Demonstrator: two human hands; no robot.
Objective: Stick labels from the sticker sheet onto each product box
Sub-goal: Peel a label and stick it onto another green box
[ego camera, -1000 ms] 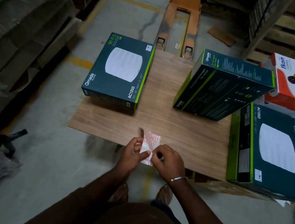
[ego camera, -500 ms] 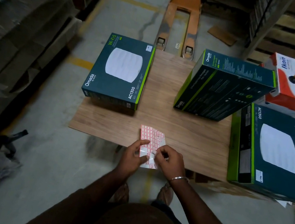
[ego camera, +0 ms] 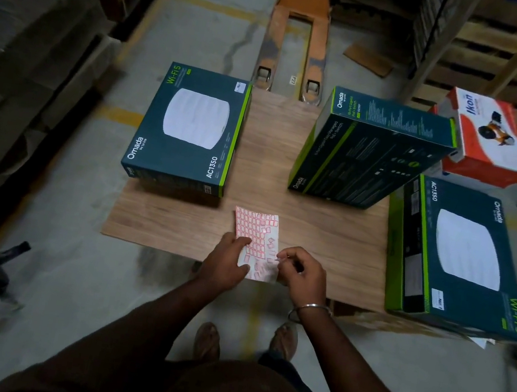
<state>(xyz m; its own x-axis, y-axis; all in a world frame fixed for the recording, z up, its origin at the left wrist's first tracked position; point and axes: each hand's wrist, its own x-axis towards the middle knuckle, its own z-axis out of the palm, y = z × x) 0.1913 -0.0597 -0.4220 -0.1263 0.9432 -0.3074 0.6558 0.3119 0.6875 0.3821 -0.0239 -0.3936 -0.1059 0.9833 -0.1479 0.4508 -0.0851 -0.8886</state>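
1. At the near edge of the wooden counter: sticker sheet lying flat, its near end overhanging toward the body, many red-bordered labels left in rows at the far end, gaps and loose-looking bits nearer the hands.
2. Left hand pressing down on the sheet's left side, fingers laid over it, pinning it in place.
3. Right hand with fingertips pinched together at the sheet's right edge, apparently lifting one small label; too small to confirm the label itself.
4. For a clean peel: keep the left hand's pressure close to the label being lifted, pull low and slow along the sheet, avoid folding the adhesive onto itself.
5. Candidate boxes: Omada AC1350 box on the left, already bearing a small white tag at its far corner; Omada switch box propped at a tilt; second AC1350 box on the right; red-and-white Ikon box behind.
6. For placement: choose a flat, plain patch, set one edge first, smooth across with a fingertip.
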